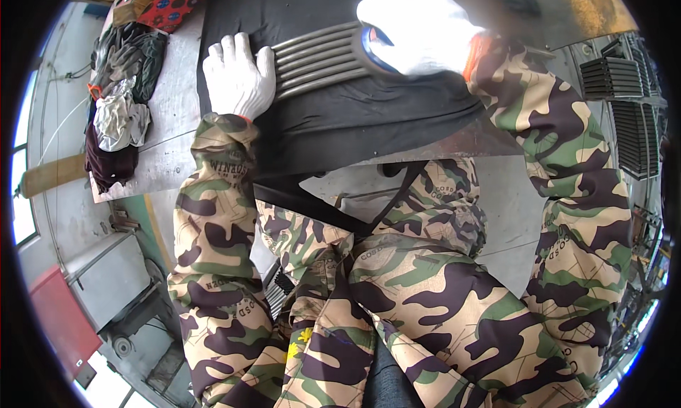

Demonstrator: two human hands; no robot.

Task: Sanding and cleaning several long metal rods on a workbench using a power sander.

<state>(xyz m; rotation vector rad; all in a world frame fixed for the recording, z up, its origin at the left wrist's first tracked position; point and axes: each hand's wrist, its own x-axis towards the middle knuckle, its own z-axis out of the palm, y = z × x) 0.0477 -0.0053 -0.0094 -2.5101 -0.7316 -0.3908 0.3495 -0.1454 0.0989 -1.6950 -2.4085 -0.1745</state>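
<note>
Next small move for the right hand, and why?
Probably slide the round blue-edged item a little left along the grey bars: the right hand has hold of it over the bars, the left hand lies at their left part, and the stretch between looks uncovered.

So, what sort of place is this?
Probably a workshop: dark slatted parts stacked at right, a heap of gloves on the bench, and a grey barred piece on black cloth.

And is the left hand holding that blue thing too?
No, the left hand is at the left end of the grey bars, while the right hand holds the blue thing.
</note>
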